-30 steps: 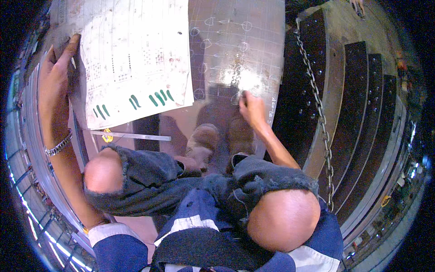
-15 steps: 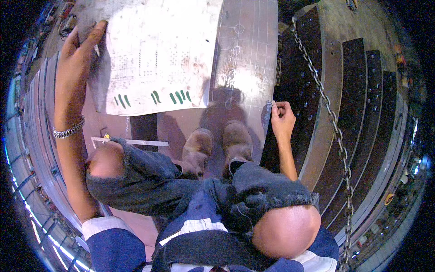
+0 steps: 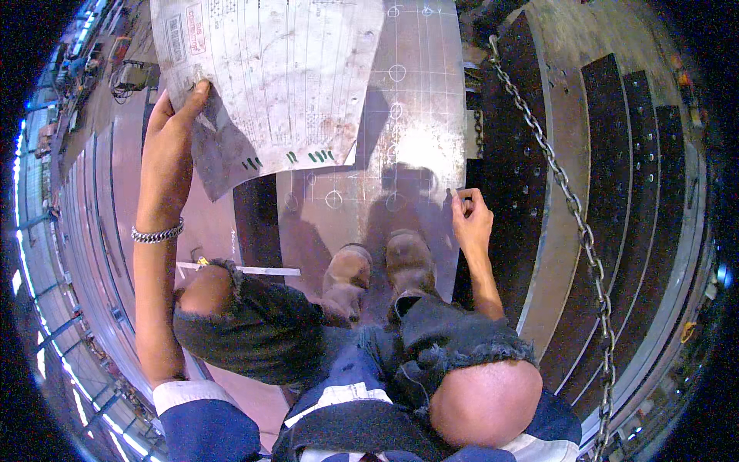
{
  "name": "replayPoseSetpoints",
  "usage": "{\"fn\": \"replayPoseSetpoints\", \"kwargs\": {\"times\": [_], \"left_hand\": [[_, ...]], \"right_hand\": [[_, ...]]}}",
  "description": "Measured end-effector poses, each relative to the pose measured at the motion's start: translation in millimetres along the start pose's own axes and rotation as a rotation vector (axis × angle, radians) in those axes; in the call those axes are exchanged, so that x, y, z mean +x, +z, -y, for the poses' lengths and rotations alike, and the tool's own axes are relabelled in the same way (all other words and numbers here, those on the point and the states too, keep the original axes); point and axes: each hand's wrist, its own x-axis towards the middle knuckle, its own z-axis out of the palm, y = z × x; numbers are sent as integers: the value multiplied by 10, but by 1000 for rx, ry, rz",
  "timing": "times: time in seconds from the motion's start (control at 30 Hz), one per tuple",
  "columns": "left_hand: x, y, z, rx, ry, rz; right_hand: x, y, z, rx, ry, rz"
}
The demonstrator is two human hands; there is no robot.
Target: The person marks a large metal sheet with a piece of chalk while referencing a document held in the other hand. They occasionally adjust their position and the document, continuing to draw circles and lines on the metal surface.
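My left hand (image 3: pixel 181 115) is closed on the left edge of a large, smudged paper drawing (image 3: pixel 285 85), thumb on top. Columns of fine print, stamps and green strokes cover the sheet, which bends at its lower left corner. Beneath it lies a grey steel plate (image 3: pixel 423 154) with thin white lines and circles marked on it. At the plate's right edge my right hand (image 3: pixel 471 215) is pinched, thumb against forefinger. Whatever is between those fingertips is too small to name. My brown boots (image 3: pixel 412 262) rest on the plate.
A steel chain (image 3: pixel 566 185) hangs down on the right, in front of dark drilled steel beams (image 3: pixel 616 154). A white metal square (image 3: pixel 265 271) lies by my left knee. A dark gap (image 3: pixel 258 223) runs beside the plate, with more long steel members (image 3: pixel 108 200) at left.
The drawing has tilted and its lower edge has moved up, uncovering more marked plate. My left hand has shifted right in view. My right hand is slightly lower, still pinched at the plate's edge.
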Motion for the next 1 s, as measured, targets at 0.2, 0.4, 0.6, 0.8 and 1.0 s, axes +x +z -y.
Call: {"fn": "replayPoseSetpoints", "kwargs": {"times": [0.2, 0.4, 0.6, 0.8, 1.0], "left_hand": [[26, -1, 23, 29, -51, 46], [87, -57, 27, 89, -95, -29], [28, -2, -76, 87, -100, -12], [52, -77, 4, 55, -64, -35], [41, -26, 23, -19, -41, -17]], "right_hand": [[76, 4, -45, -12, -21, -22], [153, 55, 3, 0, -80, -44], [249, 75, 51, -3, -78, -23], [338, 146, 97, 56, -175, -72], [324, 200, 98, 88, -169, -48]]}}
